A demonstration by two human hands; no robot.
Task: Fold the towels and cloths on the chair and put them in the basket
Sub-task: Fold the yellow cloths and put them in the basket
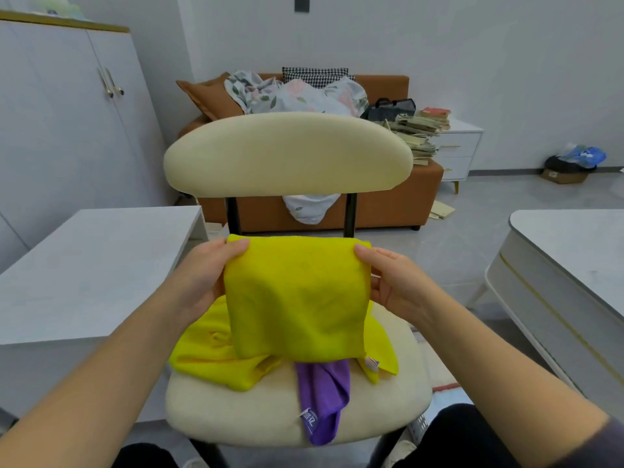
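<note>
I hold a folded yellow cloth (297, 298) up above the cream chair seat (243, 410). My left hand (206, 275) pinches its upper left corner and my right hand (391, 282) pinches its upper right corner. Below it, another yellow cloth (209, 356) lies crumpled on the seat, and a purple cloth (322, 400) with a white label hangs toward the seat's front edge. No basket is in view.
The chair's cream backrest (287, 153) rises just behind the cloth. A white table (84, 265) stands to the left and a white rounded table (567, 282) to the right. Behind are a brown sofa (398, 204) with bedding and a white cabinet (67, 113).
</note>
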